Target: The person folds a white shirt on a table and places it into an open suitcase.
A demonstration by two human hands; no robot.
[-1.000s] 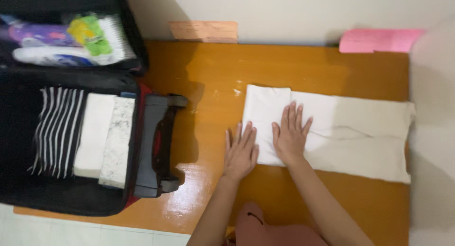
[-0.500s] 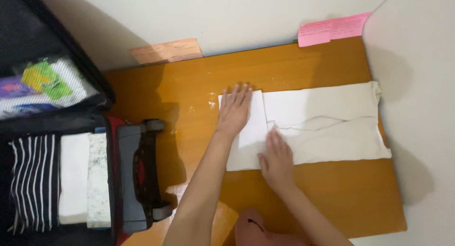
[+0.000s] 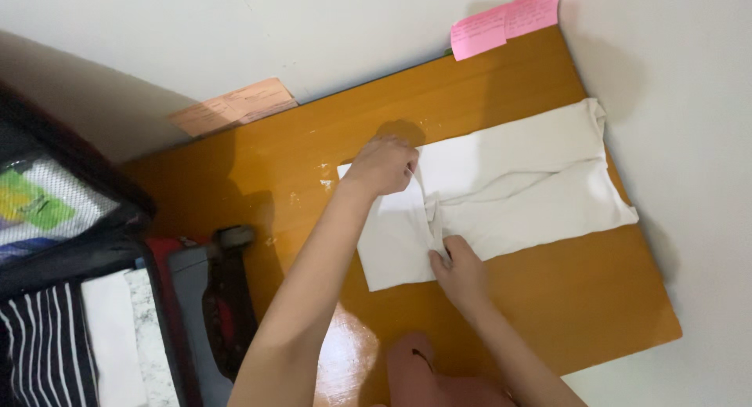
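Note:
A long white folded garment (image 3: 517, 184) lies across an orange wooden table (image 3: 595, 297). My left hand (image 3: 384, 166) pinches the far edge of the garment near its left end. At the near edge, my right hand (image 3: 458, 267) pinches the cloth where a fold is bunching up. The folded left part (image 3: 392, 242) lies flat between my arms.
An open black suitcase (image 3: 211, 297) sits at the left, holding a striped top (image 3: 43, 352) and folded white items (image 3: 113, 340). A pink paper note (image 3: 505, 19) and an orange note (image 3: 235, 105) hang on the wall behind the table. A white wall bounds the right side.
Both hands went from lying flat on the cloth to gripping its far and near edges. The cloth has bunched at the fold. The camera view has rotated and shifted right.

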